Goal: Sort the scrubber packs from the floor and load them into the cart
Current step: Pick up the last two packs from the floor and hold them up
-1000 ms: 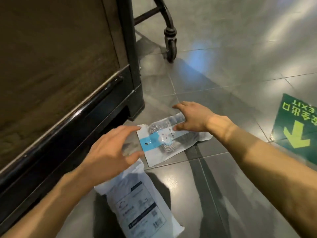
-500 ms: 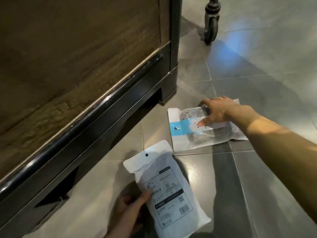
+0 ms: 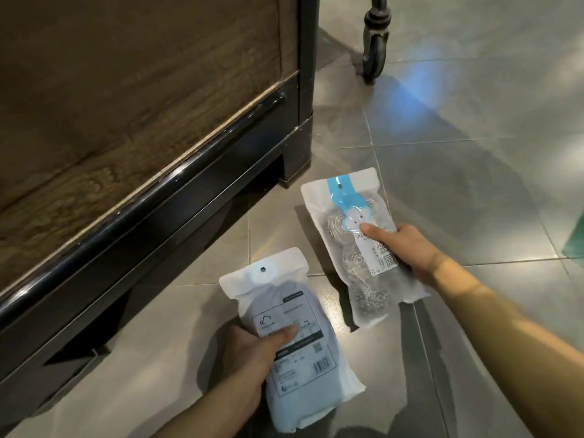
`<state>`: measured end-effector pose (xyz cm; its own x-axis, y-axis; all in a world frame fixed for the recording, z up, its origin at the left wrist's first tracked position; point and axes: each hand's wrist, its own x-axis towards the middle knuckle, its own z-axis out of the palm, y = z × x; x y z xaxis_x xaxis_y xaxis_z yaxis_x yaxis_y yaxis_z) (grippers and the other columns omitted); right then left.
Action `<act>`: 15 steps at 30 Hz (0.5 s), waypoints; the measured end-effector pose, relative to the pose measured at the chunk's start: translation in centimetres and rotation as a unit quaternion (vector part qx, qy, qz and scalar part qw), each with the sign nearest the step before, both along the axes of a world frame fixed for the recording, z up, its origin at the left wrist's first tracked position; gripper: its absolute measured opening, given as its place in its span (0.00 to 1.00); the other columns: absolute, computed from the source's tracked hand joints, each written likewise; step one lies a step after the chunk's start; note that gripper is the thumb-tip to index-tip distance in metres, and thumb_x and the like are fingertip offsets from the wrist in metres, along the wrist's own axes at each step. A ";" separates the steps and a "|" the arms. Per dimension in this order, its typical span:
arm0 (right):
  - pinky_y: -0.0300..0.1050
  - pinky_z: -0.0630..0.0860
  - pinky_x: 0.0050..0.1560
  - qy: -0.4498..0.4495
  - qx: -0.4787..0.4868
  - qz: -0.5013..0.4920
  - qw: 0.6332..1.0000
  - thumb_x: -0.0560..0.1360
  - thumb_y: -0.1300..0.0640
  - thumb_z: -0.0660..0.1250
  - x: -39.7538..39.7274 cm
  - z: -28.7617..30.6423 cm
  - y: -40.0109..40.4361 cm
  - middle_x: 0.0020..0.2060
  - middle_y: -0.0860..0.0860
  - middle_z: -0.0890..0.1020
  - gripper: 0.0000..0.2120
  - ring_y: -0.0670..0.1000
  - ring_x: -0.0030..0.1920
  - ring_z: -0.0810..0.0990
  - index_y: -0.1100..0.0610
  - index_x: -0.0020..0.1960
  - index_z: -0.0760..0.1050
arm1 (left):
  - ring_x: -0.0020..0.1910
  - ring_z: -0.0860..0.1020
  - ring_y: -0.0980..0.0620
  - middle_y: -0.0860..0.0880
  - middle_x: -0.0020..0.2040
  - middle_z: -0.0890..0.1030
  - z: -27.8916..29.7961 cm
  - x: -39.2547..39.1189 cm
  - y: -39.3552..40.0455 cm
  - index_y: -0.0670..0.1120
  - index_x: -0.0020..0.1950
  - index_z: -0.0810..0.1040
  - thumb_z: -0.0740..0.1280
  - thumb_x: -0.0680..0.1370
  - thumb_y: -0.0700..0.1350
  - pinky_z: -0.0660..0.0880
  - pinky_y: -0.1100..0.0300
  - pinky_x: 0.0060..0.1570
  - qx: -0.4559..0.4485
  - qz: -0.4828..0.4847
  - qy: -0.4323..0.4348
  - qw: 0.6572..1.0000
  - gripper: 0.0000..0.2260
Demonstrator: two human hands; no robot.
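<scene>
My left hand [image 3: 252, 358] grips a white pack with a pale blue scrubber inside and a printed label [image 3: 303, 352], thumb on its front, lifted just above the floor. My right hand [image 3: 407, 248] holds a clear pack of steel-wool scrubbers with a blue header strip [image 3: 350, 241], thumb pressed on the front, fingers behind. Both packs stand upright in front of me, side by side and apart. A cart wheel [image 3: 374, 49] shows at the top.
A dark wooden cabinet with a black metal base rail [image 3: 164, 191] fills the left side. Grey floor tiles [image 3: 458, 159] spread to the right. A green floor sign edge [image 3: 576, 241] peeks in at the right border.
Both packs have come up off the floor. My right hand turned the steel-wool pack upright, and my left hand closed around the white pack and raised it.
</scene>
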<state>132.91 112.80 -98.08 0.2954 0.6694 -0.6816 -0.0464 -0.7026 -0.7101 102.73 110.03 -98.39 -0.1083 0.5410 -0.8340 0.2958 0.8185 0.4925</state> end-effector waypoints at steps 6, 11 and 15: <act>0.47 0.84 0.42 0.090 0.040 -0.117 0.988 0.76 0.48 0.73 -1.1 2.3 -3.6 0.48 0.59 0.88 0.19 0.55 0.44 0.88 0.63 0.57 0.82 | 0.37 0.87 0.48 0.47 0.44 0.88 -0.1 3.0 1.1 0.48 0.59 0.76 0.82 0.67 0.44 0.85 0.48 0.42 0.011 -0.075 -0.015 0.997 0.24; 0.46 0.85 0.42 0.096 0.095 -0.166 0.977 0.75 0.50 0.73 -0.8 5.0 -5.8 0.48 0.60 0.88 0.19 0.54 0.43 0.88 0.64 0.57 0.82 | 0.43 0.86 0.52 0.52 0.53 0.85 0.9 5.2 2.1 0.58 0.61 0.70 0.78 0.73 0.48 0.85 0.50 0.44 0.119 -0.179 -0.002 0.977 0.23; 0.46 0.84 0.40 0.037 0.131 -0.188 0.973 0.75 0.49 0.74 -0.4 9.0 -6.7 0.48 0.61 0.87 0.18 0.54 0.41 0.86 0.62 0.56 0.83 | 0.56 0.81 0.50 0.53 0.56 0.82 5.4 7.1 4.4 0.55 0.62 0.70 0.80 0.72 0.44 0.81 0.54 0.53 0.222 -0.247 -0.011 0.943 0.25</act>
